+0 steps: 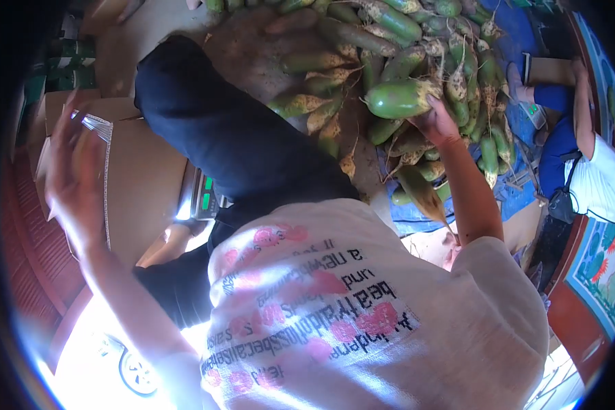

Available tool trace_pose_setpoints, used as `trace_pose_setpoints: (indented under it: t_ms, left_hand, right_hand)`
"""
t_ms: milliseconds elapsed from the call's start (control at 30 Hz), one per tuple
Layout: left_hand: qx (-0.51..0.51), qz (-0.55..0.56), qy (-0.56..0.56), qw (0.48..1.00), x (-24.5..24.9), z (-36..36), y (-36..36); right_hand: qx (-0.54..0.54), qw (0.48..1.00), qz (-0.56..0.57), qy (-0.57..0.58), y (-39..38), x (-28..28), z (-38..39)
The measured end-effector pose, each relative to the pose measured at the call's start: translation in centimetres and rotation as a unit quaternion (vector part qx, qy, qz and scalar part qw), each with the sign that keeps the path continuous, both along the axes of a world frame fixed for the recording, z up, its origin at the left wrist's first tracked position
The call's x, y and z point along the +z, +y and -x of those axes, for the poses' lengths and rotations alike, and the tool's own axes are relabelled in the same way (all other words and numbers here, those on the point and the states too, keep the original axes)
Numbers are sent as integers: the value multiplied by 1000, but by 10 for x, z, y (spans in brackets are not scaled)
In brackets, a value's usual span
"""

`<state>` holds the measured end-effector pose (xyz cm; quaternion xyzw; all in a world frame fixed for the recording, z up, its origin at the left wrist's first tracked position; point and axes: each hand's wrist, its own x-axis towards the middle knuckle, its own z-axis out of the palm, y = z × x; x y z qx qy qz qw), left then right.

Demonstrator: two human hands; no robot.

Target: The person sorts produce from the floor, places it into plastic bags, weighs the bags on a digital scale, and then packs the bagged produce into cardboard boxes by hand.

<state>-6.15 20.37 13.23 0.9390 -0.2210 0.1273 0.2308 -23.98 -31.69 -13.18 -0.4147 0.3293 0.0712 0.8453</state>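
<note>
A thick green radish [398, 100] is in my right hand [439, 124], its pale root end against my fingers. It is held just above a heap of green radishes [458, 92], many with brown, dirty root tips. Off to the other side, my left hand [75, 188] is raised near the edge of a cardboard box [140, 178]. Its fingers are stretched out and somewhat blurred, with nothing visible in them.
A scale with a green display [206, 195] stands beside my leg, next to the box. Blue sheeting [406, 222] lies under part of the heap. At the right sits another person [591, 181] near a second scale [534, 116].
</note>
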Motion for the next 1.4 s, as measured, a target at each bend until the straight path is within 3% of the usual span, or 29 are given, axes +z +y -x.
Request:
trace_pose_setpoints:
  t_ms: [67,167,267,333,433,567,733,800,833,867,933,1000,1033,1067,1100,1133,1167,1200,1267,1300,1400]
  left_hand:
    - [-131,52,6,990,-9,-10,-40]
    - [-168,25,-31,985,-17,-15,-59]
    - [-209,73,-22,975,-23,-22,-43]
    - [-147,40,-2,988,-18,-18,-31]
    - [-102,34,17,994,-22,-15,-10]
    - [-68,156,125,977,-29,-14,-14]
    - [-162,382,304,858,-63,-29,-100]
    - [-224,501,388,740,-104,-42,-132]
    - [-178,453,474,734,-104,-49,-146]
    - [-195,441,455,749,-117,-57,-154]
    - [-211,444,500,713,-109,-63,-158]
    - [-163,539,567,601,-112,-68,-152]
    - [-138,582,593,539,-114,-70,-149]
    - [-127,595,595,525,-117,-72,-147]
    - [-115,608,597,511,-120,-74,-146]
    - [-103,620,599,497,-124,-75,-145]
    - [-97,617,603,496,-128,-78,-146]
    - [-90,608,614,495,-128,-80,-148]
    - [-76,590,635,493,-127,-82,-154]
    - [-74,585,638,495,-125,-82,-158]
    - [-71,595,651,466,-134,-89,-157]
  right_hand:
    - [-41,998,48,30,35,25,-25]
    - [-52,996,58,32,52,19,-44]
    - [-54,990,96,90,59,5,-62]
    - [-47,975,150,157,68,1,-71]
    - [-47,969,133,204,67,-20,-80]
    - [-19,997,22,74,68,-30,-86]
    - [-39,999,-31,10,120,59,-132]
    - [-39,998,-55,-2,140,94,-145]
    - [-27,997,-68,-12,149,109,-150]
    - [-13,999,-52,-10,159,125,-154]
    - [11,1000,-20,-2,176,155,-157]
    - [140,989,-54,17,168,194,-153]
    - [217,975,-6,37,149,204,-153]
    - [294,953,43,55,129,213,-154]
    - [249,934,255,34,115,215,-152]
    - [193,870,454,9,104,217,-151]
    - [229,777,586,-35,96,219,-157]
    - [266,691,657,-143,114,226,-168]
    - [320,470,744,-350,172,244,-192]
    - [421,518,696,-265,179,238,-199]
    - [433,731,473,-231,165,201,-221]
